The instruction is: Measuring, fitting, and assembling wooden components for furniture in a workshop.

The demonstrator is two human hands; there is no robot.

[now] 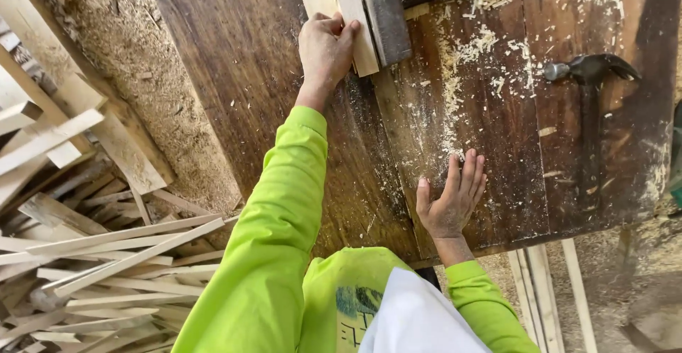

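1. Head view: left hand (325,49) grips the near end of a pale wood strip (341,8) at the far side of the dark tabletop (241,76).
2. Right hand (453,200) lies spread, palm down, on the tabletop's near edge.
3. Hammer (590,76) rests right of the strip, amid sawdust.
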